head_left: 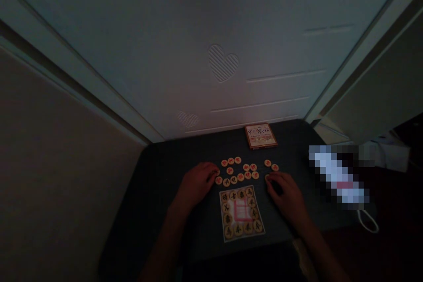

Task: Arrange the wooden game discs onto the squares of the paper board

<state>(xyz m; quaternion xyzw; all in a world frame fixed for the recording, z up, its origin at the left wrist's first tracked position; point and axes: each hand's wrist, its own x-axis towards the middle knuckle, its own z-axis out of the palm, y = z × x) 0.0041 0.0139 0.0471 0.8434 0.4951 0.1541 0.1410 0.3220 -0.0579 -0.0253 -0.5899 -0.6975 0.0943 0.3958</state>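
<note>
Head view. The work area is a dark table (pixel 150 194) in the lower center of the frame. Loose round game pieces (pixel 241 176), most with red characters, lie on it right of the frame's center line, below mid-height, in short uneven rows between the two hands. Below these rows lies a square panel (pixel 222 237) with a pale border; round pieces with black characters (pixel 238 229) line its edges, and pink lines mark its middle.

The left hand (pixel 198 181) is at the left end of the rows. Its fingers are bent, with the tips at a piece (pixel 217 172); whether they grip it cannot be told.

The right hand (pixel 287 191) is at the right end. Thumb and index finger are close together at a pale piece (pixel 267 177); grip or mere contact cannot be determined.

A flat square box (pixel 261 135) with a decorated top lies above the rows, near the white panel with heart reliefs (pixel 267 48). A pixelated object (pixel 339 178) occupies the right of the frame.
</note>
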